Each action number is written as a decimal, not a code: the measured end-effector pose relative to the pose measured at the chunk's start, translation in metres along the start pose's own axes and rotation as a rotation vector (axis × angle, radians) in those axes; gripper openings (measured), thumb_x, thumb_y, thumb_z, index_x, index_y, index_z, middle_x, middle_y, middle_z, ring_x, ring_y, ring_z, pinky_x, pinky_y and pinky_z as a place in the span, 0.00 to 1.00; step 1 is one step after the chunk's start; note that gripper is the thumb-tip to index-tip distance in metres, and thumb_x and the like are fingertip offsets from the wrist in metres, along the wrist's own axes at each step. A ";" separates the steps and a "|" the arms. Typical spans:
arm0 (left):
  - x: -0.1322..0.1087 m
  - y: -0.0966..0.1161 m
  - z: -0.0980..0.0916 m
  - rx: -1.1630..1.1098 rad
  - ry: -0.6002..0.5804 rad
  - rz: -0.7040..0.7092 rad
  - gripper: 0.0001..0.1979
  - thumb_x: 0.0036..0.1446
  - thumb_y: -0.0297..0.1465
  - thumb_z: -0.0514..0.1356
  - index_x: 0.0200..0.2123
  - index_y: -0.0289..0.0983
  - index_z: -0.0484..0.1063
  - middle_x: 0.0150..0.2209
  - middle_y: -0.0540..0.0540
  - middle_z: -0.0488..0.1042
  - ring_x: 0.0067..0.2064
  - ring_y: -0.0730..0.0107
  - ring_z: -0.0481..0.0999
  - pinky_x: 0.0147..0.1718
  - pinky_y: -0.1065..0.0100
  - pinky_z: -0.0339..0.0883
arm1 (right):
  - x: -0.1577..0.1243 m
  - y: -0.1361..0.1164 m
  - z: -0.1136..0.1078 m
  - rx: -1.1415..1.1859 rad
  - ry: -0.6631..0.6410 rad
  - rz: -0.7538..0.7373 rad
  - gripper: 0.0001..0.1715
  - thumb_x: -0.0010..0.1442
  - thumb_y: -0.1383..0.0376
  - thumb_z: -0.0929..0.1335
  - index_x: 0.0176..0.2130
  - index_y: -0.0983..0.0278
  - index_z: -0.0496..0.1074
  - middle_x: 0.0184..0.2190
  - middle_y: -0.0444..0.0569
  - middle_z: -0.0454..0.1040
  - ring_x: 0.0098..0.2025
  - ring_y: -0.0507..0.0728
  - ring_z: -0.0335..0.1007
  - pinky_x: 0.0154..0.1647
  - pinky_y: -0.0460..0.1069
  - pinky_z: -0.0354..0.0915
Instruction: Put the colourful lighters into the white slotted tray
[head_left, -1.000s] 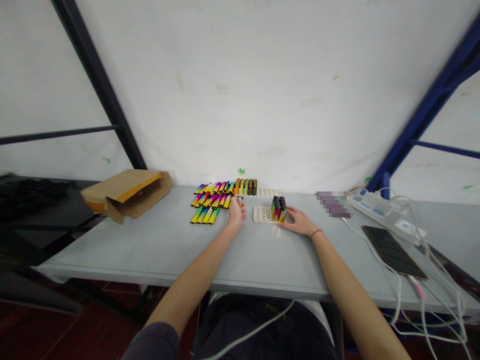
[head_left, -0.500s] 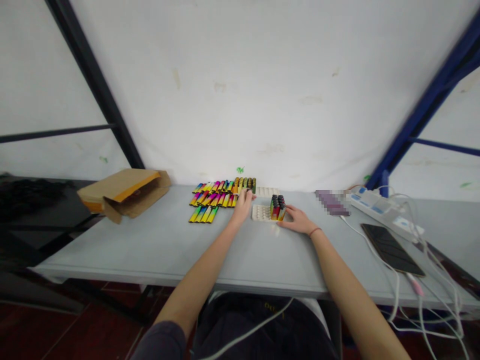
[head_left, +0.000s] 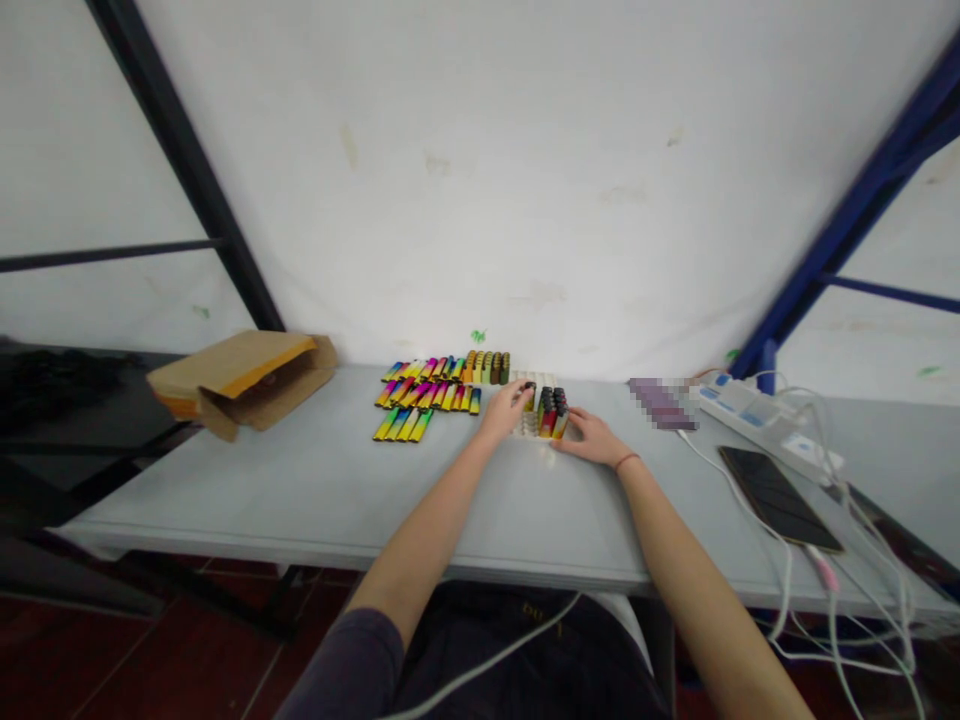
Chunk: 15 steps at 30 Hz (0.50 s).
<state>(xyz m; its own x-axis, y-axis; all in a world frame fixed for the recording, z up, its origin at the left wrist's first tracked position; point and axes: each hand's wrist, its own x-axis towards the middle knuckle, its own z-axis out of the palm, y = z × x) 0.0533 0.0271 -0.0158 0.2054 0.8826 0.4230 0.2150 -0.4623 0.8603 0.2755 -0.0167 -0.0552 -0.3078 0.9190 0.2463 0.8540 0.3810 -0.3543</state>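
My left hand (head_left: 503,413) is closed in a pinch on an upright lighter (head_left: 529,397) above the left part of a white holed tray (head_left: 529,428). Whether the lighter's base sits in a hole I cannot tell. Several dark-topped lighters (head_left: 553,411) in red, yellow and green stand in the tray's right part. Around the tray's right end curls my right hand (head_left: 597,438), thumb at the near edge and fingers beside the standing lighters. Left of the tray, rows of shiny multicoloured lighters (head_left: 424,396) lie flat.
Several orange-to-green lighters (head_left: 487,366) stand upright at the wall, beside another white tray (head_left: 541,379). An open cardboard box (head_left: 244,380) lies at the left. On the right are a phone (head_left: 780,496), a power strip (head_left: 769,425), loose white cables and a partly blurred purple item (head_left: 660,403).
My left hand has moved right, from beside the upright lighters to over the near tray, and a lighter now shows in its fingers. My right hand stays at the tray.
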 end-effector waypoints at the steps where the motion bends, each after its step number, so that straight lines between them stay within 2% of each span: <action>1: 0.000 0.000 -0.001 0.005 -0.003 0.002 0.08 0.60 0.29 0.61 0.41 0.39 0.79 0.47 0.42 0.80 0.47 0.61 0.79 0.54 0.62 0.69 | 0.000 0.000 0.000 -0.002 0.000 0.003 0.38 0.57 0.44 0.70 0.59 0.62 0.72 0.62 0.59 0.70 0.62 0.69 0.67 0.64 0.62 0.63; 8: -0.006 -0.004 0.000 0.106 -0.034 0.022 0.15 0.60 0.29 0.62 0.50 0.44 0.76 0.44 0.46 0.80 0.42 0.64 0.80 0.48 0.66 0.70 | 0.000 0.002 0.003 -0.016 0.003 0.011 0.38 0.57 0.44 0.70 0.59 0.61 0.71 0.62 0.58 0.69 0.63 0.69 0.66 0.65 0.63 0.62; 11: -0.008 -0.001 0.001 0.243 -0.050 0.069 0.14 0.61 0.29 0.60 0.50 0.44 0.76 0.43 0.45 0.81 0.46 0.61 0.79 0.51 0.63 0.67 | 0.000 0.002 0.003 -0.008 0.009 0.007 0.38 0.57 0.44 0.70 0.59 0.61 0.72 0.62 0.58 0.69 0.62 0.69 0.67 0.65 0.63 0.62; 13: -0.009 0.005 -0.001 0.385 -0.045 0.093 0.14 0.64 0.30 0.57 0.51 0.44 0.76 0.46 0.43 0.80 0.50 0.57 0.76 0.54 0.60 0.63 | 0.000 0.002 0.003 -0.003 0.010 0.001 0.38 0.57 0.44 0.70 0.58 0.62 0.72 0.62 0.59 0.69 0.62 0.69 0.67 0.65 0.63 0.62; 15: -0.011 0.011 -0.007 0.562 0.019 0.060 0.16 0.67 0.32 0.53 0.53 0.43 0.76 0.51 0.41 0.78 0.54 0.54 0.72 0.56 0.56 0.60 | 0.000 0.001 0.003 -0.001 0.014 0.000 0.38 0.56 0.44 0.70 0.58 0.62 0.72 0.62 0.59 0.70 0.62 0.69 0.67 0.65 0.63 0.62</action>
<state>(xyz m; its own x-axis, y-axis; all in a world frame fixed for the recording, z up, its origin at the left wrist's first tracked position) 0.0469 0.0130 -0.0094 0.2174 0.8521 0.4761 0.6798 -0.4822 0.5525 0.2752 -0.0158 -0.0580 -0.3018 0.9175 0.2592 0.8546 0.3808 -0.3531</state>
